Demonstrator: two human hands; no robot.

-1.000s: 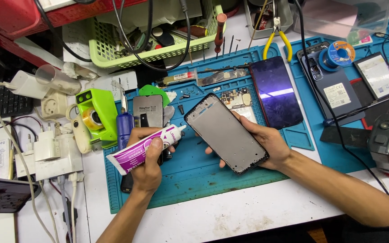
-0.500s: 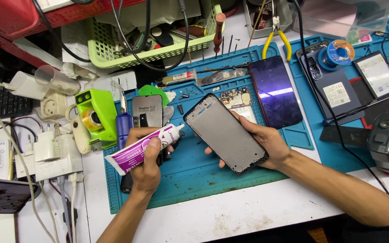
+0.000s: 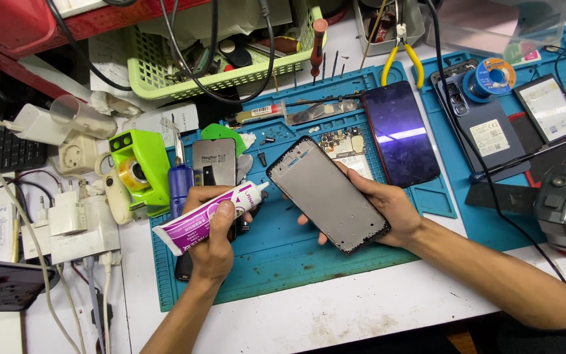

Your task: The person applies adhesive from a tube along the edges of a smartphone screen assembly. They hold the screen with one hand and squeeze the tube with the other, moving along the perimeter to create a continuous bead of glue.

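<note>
The phone frame [image 3: 329,195] is a flat, dark rectangle with a grey middle and a thin black rim. It lies tilted in the right hand [image 3: 381,213], above the blue mat [image 3: 283,262]. The right fingers curl under it and pinch its long edges. Just left of the frame, the left hand [image 3: 212,233] squeezes a white and purple glue tube [image 3: 207,214]. Those fingers are wrapped tight around the tube, and its tip points at the frame's top corner, close but not touching. Behind the frame lie a small circuit board [image 3: 343,143] and a dark glass screen [image 3: 401,134]. In front of the frame the mat is bare, then comes the white table [image 3: 335,314].
</note>
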